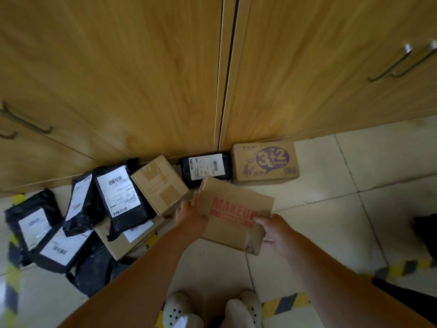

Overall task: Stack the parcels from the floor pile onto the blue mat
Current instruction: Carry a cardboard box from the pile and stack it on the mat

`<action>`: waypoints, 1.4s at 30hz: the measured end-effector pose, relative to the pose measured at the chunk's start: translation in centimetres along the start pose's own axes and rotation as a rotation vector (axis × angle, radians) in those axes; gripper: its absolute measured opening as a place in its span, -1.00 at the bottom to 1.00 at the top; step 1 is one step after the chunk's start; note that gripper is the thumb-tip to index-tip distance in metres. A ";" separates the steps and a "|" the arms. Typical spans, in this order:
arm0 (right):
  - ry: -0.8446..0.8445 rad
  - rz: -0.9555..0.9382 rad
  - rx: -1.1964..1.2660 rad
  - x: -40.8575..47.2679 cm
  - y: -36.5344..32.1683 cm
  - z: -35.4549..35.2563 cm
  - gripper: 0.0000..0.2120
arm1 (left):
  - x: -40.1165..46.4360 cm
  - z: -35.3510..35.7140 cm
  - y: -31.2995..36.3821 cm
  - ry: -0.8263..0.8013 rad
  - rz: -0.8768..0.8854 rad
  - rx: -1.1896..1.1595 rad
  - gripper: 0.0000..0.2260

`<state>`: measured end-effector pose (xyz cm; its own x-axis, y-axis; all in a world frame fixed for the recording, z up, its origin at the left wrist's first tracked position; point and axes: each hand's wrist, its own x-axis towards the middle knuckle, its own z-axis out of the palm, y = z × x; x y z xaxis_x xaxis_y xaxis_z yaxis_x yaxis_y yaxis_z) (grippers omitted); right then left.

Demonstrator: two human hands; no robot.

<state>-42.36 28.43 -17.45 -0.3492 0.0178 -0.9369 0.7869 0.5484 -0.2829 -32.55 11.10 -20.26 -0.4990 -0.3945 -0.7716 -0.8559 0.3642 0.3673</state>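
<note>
Between both hands (191, 216), a closed MAKEUP box (234, 214).

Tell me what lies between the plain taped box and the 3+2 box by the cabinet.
Head view: a black mailer bag with a white label lies between the plain taped box and the 3+2 box.

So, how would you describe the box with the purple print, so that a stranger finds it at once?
Look along the foot of the wooden cupboard doors. The box sits on the floor against the right door, right of a black bag. It alone carries a big purple "3+2" bubble.
</note>
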 end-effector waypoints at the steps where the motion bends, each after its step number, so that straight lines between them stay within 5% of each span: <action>1: -0.012 -0.018 0.008 -1.9 -0.8 -0.5 -0.71 | -1.4 -1.1 0.6 0.016 0.001 -0.009 -0.34; 6: -0.020 -0.100 0.038 -12.4 -5.6 -2.4 -0.35 | -9.2 -7.4 3.4 0.065 0.025 -0.087 -0.38; 11: -0.058 -0.123 -0.013 -22.0 -9.6 -4.1 -0.53 | -17.3 -13.9 6.0 0.131 0.077 -0.362 -0.48; 19: -0.102 -0.176 0.084 -35.4 -12.9 -3.5 -0.38 | -29.4 -24.2 7.1 0.218 0.105 -0.630 -0.85; 25: -0.102 -0.283 0.096 -42.7 -13.5 -1.9 -0.41 | -36.9 -29.3 6.8 0.350 0.150 -0.649 -0.56; 31: -0.076 -0.344 0.077 -48.7 -14.3 -1.0 -0.36 | -42.0 -32.9 5.8 0.332 0.191 -0.789 -0.64; 36: -0.047 -0.412 0.066 -51.0 -15.0 0.0 -0.33 | -43.8 -34.4 3.8 0.317 0.217 -0.900 -0.50; 42: -0.095 -0.481 0.024 -53.5 -15.1 1.7 -0.47 | -46.0 -35.3 2.6 0.412 0.312 -0.896 -0.53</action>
<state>-34.73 17.78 36.64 -0.6287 -0.3097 -0.7133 0.5598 0.4565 -0.6916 -16.64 0.45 34.54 -0.5797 -0.7101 -0.3998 -0.3836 -0.1951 0.9027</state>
